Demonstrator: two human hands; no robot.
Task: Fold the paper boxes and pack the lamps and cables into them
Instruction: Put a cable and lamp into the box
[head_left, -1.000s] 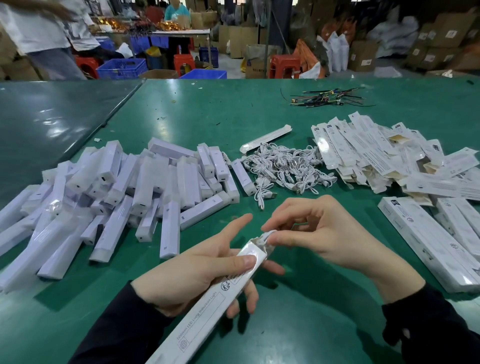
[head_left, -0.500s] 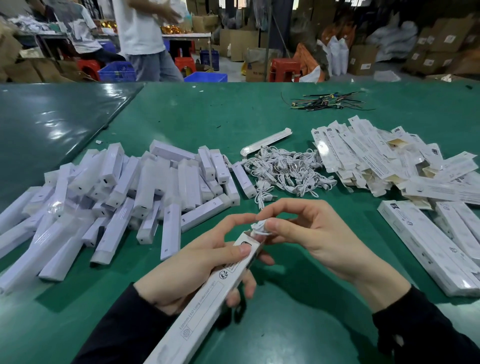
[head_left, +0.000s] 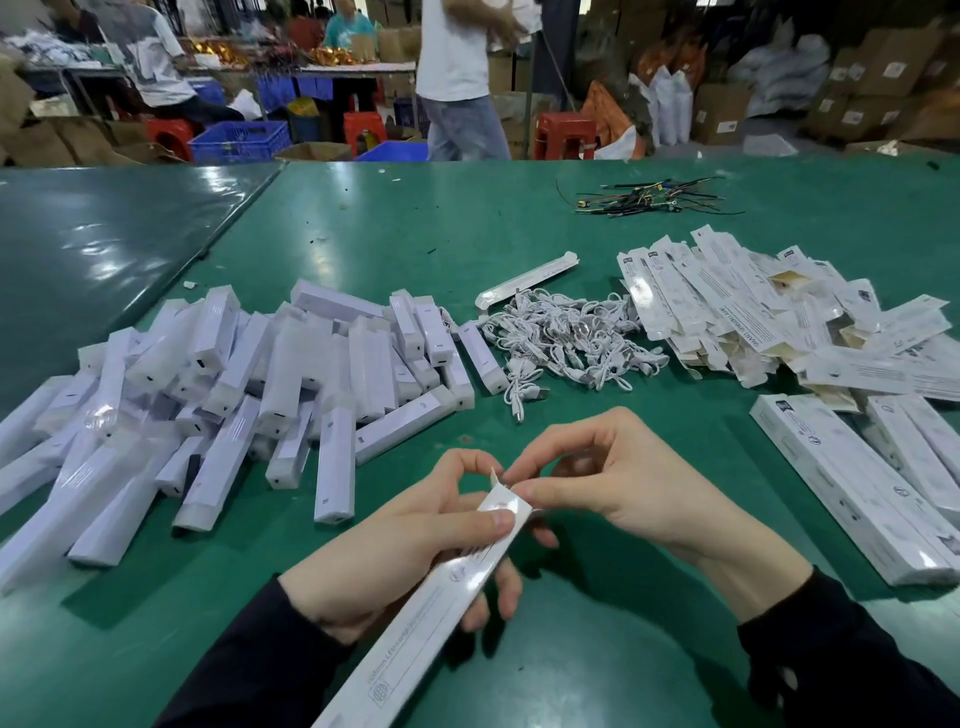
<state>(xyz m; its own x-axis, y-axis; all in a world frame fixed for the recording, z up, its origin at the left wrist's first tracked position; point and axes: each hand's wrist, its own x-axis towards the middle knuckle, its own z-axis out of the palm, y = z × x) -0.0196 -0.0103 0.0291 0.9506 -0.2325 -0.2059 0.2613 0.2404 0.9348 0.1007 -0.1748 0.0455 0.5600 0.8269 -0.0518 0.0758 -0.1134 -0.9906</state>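
Note:
My left hand (head_left: 400, 551) grips a long white paper box (head_left: 415, 618) that slants from bottom centre up toward the middle. The thumb lies across its top face near the far end. My right hand (head_left: 613, 488) pinches the small end flap (head_left: 496, 480) of that box between thumb and forefinger. A heap of white lamps in plastic sleeves (head_left: 234, 395) lies to the left. A tangle of white cables (head_left: 571, 338) sits behind my hands. Flat unfolded boxes (head_left: 753, 312) are piled at the right.
Filled closed boxes (head_left: 852, 483) lie side by side at the right edge. One lone box (head_left: 524, 280) lies behind the cables, a bundle of dark wires (head_left: 649, 200) further back. Beyond the green table (head_left: 415, 228), people, crates and cartons fill the room.
The cable my right hand was pushing into the box's open end is out of sight. My fingers now pinch the end flap, and my left thumb has slid toward that end.

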